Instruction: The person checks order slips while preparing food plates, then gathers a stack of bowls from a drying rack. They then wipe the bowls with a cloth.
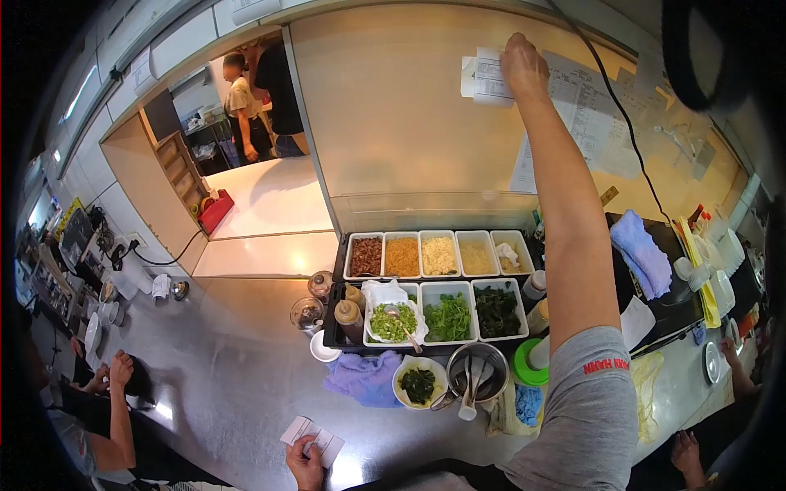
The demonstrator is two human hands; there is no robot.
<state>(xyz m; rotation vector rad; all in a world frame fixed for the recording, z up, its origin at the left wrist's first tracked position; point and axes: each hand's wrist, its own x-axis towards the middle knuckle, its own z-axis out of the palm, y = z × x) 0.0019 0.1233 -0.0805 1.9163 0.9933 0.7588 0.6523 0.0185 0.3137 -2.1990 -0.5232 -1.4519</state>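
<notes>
My left hand [305,468], low near the counter's front edge, pinches a printed paper slip [315,440] between thumb and fingers. Stretched far up, my right hand [525,67] is closed at the edge of another printed slip [493,80] against the cream panel [409,106]. Its fingertips are partly hidden from me. Behind that slip, a small white paper [467,75] marked with a "4" peeks out. Larger printed sheets [602,114] hang on the panel to the right, partly covered by my forearm.
Below the panel stand white tubs of toppings [440,255] and greens [448,317]. In front are a bowl of dark greens [419,385], a metal pot [477,370] with utensils, and a purple cloth [364,379]. Co-workers' hands show at left [120,368] and right [686,452].
</notes>
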